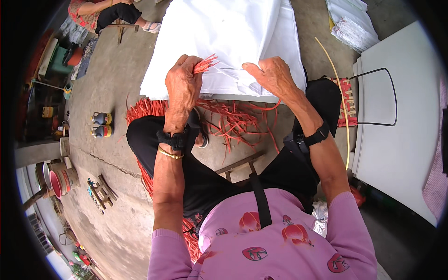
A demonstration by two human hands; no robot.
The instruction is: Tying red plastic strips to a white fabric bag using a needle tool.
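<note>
My left hand [183, 79] is closed round a small bundle of red strips [204, 64], whose loose ends fan out toward the right. Opposite it, my right hand [273, 77] has its fingers curled in and its thumb stretched leftward; what it holds, if anything, is hidden. Both hands are over a stack of white sheets [224, 28], cloth or sack material, with creased near edges. A long red strip rises from below to the underside of my right wrist. Under the stack's front edge lies a tangled heap of red strips [233, 119].
A wooden stool part [240, 162] shows between my knees. Right of me are a red woven seat [347, 102] with a black metal frame, a pale yellow strip [343, 93] and a large white panel [401, 121]. Bottles [101, 118] stand left; another person [116, 14] sits far left.
</note>
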